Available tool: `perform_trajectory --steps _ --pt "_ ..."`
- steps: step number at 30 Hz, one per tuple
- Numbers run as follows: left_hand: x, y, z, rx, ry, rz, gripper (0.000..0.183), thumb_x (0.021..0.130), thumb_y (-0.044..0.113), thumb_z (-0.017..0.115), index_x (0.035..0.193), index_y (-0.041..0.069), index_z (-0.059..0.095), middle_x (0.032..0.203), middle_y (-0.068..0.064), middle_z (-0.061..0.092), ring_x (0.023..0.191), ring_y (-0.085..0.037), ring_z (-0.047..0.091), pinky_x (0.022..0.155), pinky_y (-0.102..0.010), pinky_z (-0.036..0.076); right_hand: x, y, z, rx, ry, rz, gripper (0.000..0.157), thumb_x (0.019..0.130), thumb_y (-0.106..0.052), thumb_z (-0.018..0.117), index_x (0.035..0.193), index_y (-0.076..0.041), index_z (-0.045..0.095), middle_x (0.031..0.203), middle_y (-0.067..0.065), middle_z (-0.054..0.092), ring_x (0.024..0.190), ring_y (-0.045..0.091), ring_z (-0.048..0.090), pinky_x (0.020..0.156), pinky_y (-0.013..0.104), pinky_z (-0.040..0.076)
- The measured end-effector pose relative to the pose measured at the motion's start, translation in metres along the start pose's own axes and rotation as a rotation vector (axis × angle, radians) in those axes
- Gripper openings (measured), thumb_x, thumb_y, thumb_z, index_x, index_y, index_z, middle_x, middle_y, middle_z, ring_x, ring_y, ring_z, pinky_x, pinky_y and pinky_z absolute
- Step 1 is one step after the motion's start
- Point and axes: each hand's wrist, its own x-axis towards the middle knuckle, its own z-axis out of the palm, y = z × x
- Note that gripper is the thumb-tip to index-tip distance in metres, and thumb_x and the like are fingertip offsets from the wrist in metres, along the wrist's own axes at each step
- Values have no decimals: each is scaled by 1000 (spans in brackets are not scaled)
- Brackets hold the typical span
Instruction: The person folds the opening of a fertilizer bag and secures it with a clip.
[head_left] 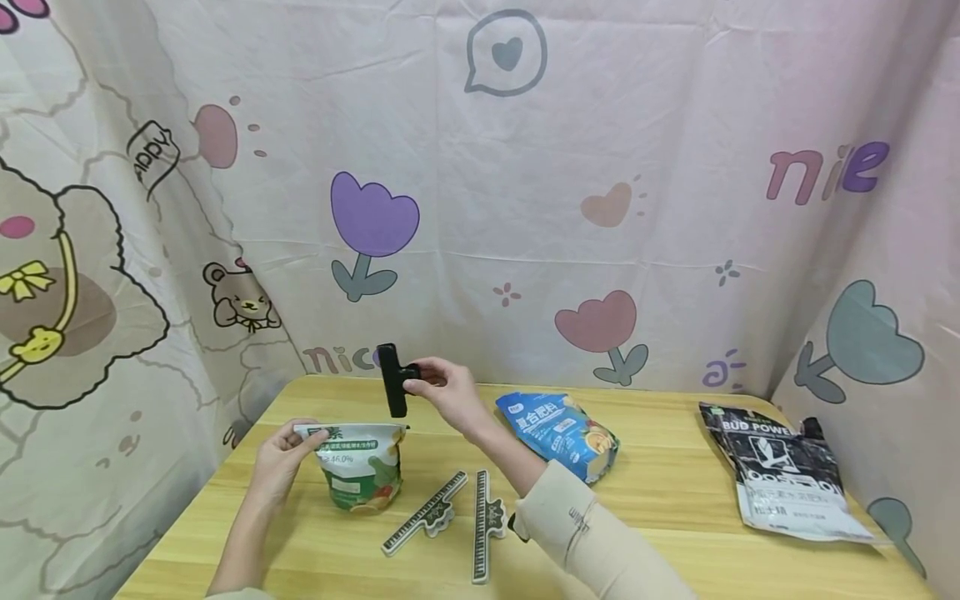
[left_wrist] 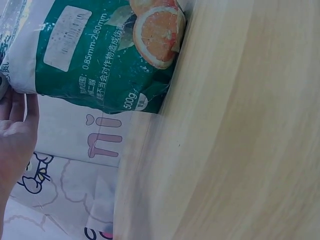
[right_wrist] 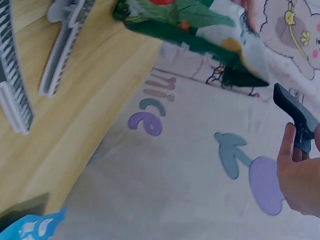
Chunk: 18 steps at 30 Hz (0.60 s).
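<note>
My left hand (head_left: 281, 458) pinches the top left corner of a green and white bag (head_left: 362, 475), which stands upright on the table. In the left wrist view the bag (left_wrist: 100, 60) shows an orange slice and a 500g mark, with the fingers of my left hand (left_wrist: 17, 135) at its top. My right hand (head_left: 453, 396) holds a black bag clip (head_left: 392, 381) by its handle, above and right of the bag's top edge. The right wrist view shows the clip (right_wrist: 295, 112) apart from the bag, its long bar pointing away from the fingers.
Two piano-keyboard clips (head_left: 425, 512) (head_left: 482, 527) lie on the wooden table (head_left: 637, 533) right of the green bag. Behind my right forearm lies a blue bag (head_left: 558, 433). A black and white bag (head_left: 783, 471) lies at the far right. A printed curtain (head_left: 487, 208) surrounds the table's back and sides.
</note>
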Motion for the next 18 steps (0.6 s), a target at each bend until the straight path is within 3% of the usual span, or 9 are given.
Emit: perform_trajectory --steps 2,5,7,10,14,18 --pt "-6 18 9 3 23 -20 9 84 12 68 91 11 65 80 4 66 75 -7 57 77 -18 38 -1 -4 6 -46 2 -40 26 84 -11 68 107 1 65 90 8 66 79 12 61 69 21 49" --pt "-8 22 10 5 18 -19 7 84 11 68 91 12 65 79 5 65 75 -7 57 77 -18 37 -2 -5 14 -62 22 -93 25 83 -10 68 106 2 66 87 8 67 76 11 62 66 20 50" --pt "-4 10 4 7 -12 -3 11 84 16 68 93 11 65 82 3 66 76 -7 58 78 -18 37 -3 -3 19 -80 34 -133 26 83 -10 67 107 3 66 88 9 68 76 10 64 66 20 51" --pt "9 -24 -13 -5 -28 22 20 84 17 68 100 7 63 87 -2 67 78 -9 59 79 -18 38 -5 1 25 -147 52 -200 30 83 -11 68 109 4 65 93 11 68 78 8 64 66 17 50" --pt "21 -60 -25 19 42 -5 26 83 15 69 103 1 60 87 -4 67 77 -11 60 80 -20 40 -6 4 29 -252 80 -295 32 82 -11 69 110 4 64 99 12 66 80 7 64 66 13 49" --pt "26 -71 -27 28 73 -3 30 83 16 70 104 -2 58 86 -5 66 76 -13 59 80 -21 41 -7 5 31 -307 91 -360 31 82 -9 69 109 4 64 100 13 66 80 6 64 65 11 48"
